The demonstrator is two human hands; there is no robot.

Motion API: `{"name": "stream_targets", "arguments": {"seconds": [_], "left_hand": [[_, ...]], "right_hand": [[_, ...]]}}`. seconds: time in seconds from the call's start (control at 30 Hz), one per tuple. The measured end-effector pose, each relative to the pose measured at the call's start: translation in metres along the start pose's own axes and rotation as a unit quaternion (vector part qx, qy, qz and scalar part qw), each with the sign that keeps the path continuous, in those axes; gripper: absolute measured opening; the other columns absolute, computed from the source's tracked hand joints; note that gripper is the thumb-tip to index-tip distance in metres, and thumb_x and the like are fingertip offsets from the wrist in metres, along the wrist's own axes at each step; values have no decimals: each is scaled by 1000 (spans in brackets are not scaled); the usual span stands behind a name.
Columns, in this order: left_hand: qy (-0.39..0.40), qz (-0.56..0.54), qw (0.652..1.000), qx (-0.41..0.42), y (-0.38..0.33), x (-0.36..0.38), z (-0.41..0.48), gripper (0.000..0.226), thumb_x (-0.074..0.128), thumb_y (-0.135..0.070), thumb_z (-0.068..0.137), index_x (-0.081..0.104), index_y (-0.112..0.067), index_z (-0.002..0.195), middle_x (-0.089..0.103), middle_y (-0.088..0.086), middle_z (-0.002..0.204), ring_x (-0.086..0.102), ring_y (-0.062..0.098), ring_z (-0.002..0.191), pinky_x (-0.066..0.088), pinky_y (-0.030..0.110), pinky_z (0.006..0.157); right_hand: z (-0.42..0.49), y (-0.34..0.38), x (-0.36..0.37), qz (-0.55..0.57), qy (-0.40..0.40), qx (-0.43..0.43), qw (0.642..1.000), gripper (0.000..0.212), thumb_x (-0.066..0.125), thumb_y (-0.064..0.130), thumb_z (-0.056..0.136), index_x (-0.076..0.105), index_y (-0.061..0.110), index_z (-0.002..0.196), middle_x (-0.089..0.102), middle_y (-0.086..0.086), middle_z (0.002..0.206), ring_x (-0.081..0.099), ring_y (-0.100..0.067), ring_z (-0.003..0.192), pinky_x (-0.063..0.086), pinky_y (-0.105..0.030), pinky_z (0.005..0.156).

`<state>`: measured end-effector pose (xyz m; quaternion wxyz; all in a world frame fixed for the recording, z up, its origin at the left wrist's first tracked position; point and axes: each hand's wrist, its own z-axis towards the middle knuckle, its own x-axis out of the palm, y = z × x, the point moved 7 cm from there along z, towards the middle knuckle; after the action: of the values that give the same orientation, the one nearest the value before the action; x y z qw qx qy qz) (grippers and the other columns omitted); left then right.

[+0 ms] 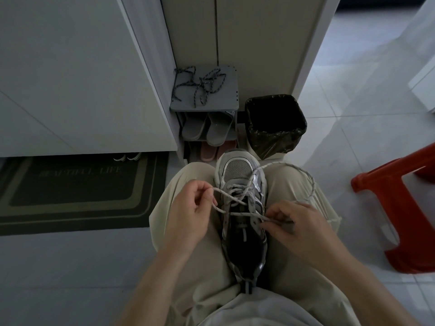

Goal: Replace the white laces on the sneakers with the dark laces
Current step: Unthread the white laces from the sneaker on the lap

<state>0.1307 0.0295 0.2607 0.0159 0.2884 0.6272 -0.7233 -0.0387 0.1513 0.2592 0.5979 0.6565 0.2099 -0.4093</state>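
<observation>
The sneaker sits wedged between your knees, toe pointing away. Your right hand pinches the white lace beside the eyelets; your left hand pinches its other end. The dark laces lie beyond on the grey shoe rack.

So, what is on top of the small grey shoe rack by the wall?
The dark laces lie loose and tangled on the top of the grey shoe rack. Under it stand grey slippers. The lower shelf is mostly hidden.
</observation>
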Motion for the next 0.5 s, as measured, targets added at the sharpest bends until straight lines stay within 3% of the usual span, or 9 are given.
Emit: {"name": "stream_targets", "arguments": {"seconds": [0.1, 0.2, 0.3, 0.5], "left_hand": [[53, -11, 998, -32, 2, 8, -4, 22, 64, -18, 86, 53, -36, 92, 64, -10, 76, 59, -4, 72, 43, 8, 65], [97, 1, 993, -67, 13, 16, -14, 24, 74, -20, 78, 57, -33, 88, 66, -10, 77, 59, -4, 70, 44, 11, 66], [72, -10, 995, -70, 17, 15, -19, 14, 68, -12, 83, 61, -22, 76, 67, -7, 70, 61, 0, 63, 44, 12, 63], [-29, -107, 989, -93, 11, -11, -2, 3, 55, -7, 91, 55, -6, 88, 68, -7, 66, 58, 3, 56, 45, 17, 56]], "right_hand": [[0, 1, 0, 7, -6, -5, 1000, 14, 77, 29, 74, 64, 27, 78, 51, 29, 61, 51, 11, 77, 31, 2, 74], [1, 3, 5, 16, 2, 0, 1000, 13, 75, 31, 76, 64, 24, 79, 56, 19, 61, 55, -3, 74, 39, -9, 73], [3, 3, 9, 21, 12, -4, 1000, 13, 72, 35, 78, 63, 26, 80, 59, 14, 61, 56, -7, 65, 44, -19, 68], [3, 2, 6, 27, 14, 4, 1000, 13, 73, 36, 76, 64, 29, 82, 61, 16, 63, 55, -5, 78, 34, -2, 73]]}}
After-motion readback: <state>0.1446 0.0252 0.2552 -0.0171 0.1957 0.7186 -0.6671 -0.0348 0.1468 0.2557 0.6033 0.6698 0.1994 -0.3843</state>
